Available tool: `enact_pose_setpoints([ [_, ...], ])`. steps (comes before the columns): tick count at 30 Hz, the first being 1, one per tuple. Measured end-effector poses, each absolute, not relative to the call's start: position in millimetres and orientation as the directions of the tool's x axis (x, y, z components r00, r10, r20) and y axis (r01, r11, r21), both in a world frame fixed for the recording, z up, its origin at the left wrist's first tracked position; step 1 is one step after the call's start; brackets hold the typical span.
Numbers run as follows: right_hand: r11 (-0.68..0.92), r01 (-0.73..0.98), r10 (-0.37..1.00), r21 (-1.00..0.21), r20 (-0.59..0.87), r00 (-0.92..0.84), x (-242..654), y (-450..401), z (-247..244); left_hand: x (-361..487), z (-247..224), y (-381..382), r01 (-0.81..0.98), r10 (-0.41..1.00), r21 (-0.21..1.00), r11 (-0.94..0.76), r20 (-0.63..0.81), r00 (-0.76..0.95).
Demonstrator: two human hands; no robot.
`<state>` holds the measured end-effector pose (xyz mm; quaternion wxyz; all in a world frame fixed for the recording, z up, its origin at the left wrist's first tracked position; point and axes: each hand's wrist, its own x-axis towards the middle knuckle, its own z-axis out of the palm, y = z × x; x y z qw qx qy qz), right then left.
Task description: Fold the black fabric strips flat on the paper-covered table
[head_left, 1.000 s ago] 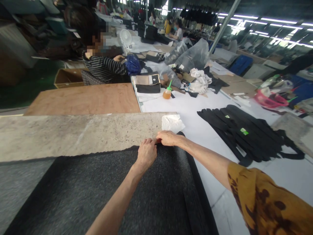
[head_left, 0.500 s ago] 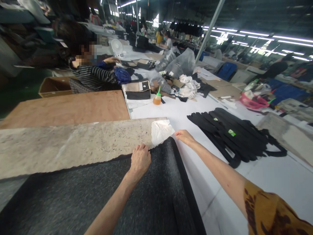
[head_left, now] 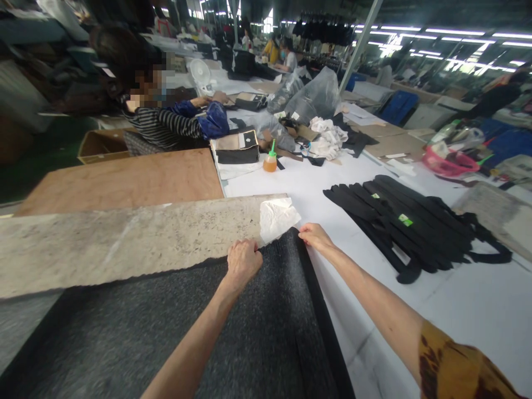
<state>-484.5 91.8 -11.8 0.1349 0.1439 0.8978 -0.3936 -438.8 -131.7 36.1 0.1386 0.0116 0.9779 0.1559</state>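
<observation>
A wide sheet of dark grey-black fabric (head_left: 166, 332) lies across the near part of the table. My left hand (head_left: 244, 261) is closed on its far edge, fingers curled over it. At the fabric's far right corner, my right hand (head_left: 316, 237) pinches the edge between thumb and fingers. Just beyond both hands is a long, worn beige board (head_left: 178, 230) with dark specks. A crumpled white patch (head_left: 279, 217) covers the board's right end, close to my right fingertips.
Black fabric strips with green labels (head_left: 393, 224) lie to the right. Behind stand a small bottle of amber liquid (head_left: 270, 160), a brown wooden board (head_left: 137, 177), scraps (head_left: 328, 138) and a pink basket (head_left: 451, 163). A co-worker in striped sleeves (head_left: 174, 124) sits at far left.
My right fingertips have come from just beside the fabric's corner onto it. My left hand stays on the far edge. The view has shifted slightly.
</observation>
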Motion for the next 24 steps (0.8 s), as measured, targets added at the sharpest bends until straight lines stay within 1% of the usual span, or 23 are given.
enact_pose_setpoints([
  [5,0.668,0.352,0.162,-0.655,-0.334,-0.928,-477,90,-5,-444,37,-134,-0.101,0.027,0.378,0.920,-0.320,-0.947],
  [9,0.705,0.335,0.170,-0.624,-0.310,-0.935,-470,87,6,-445,34,-137,-0.169,-0.003,0.403,0.899,-0.382,-0.924],
  [13,0.756,0.306,0.199,-0.578,-0.243,-0.950,-465,81,18,-448,30,-134,-0.201,-0.022,0.429,0.881,-0.388,-0.921],
  [15,0.800,0.249,0.182,-0.546,-0.174,-0.968,-462,76,22,-449,28,-131,-0.207,-0.031,0.442,0.873,-0.372,-0.928],
  [17,0.846,0.131,0.103,-0.517,-0.082,-0.991,-460,69,26,-450,26,-129,-0.204,-0.034,0.460,0.864,-0.352,-0.935],
  [20,0.856,-0.087,-0.104,-0.509,-0.005,-0.995,-460,56,28,-448,21,-130,-0.191,-0.023,0.494,0.848,-0.325,-0.945],
  [22,0.828,-0.206,-0.244,-0.521,-0.003,-0.970,-460,46,30,-446,15,-134,-0.168,0.008,0.567,0.807,-0.294,-0.956],
  [24,0.796,-0.315,-0.374,-0.517,-0.011,-0.927,-462,38,30,-442,8,-139,-0.138,0.050,0.678,0.722,-0.251,-0.967],
])
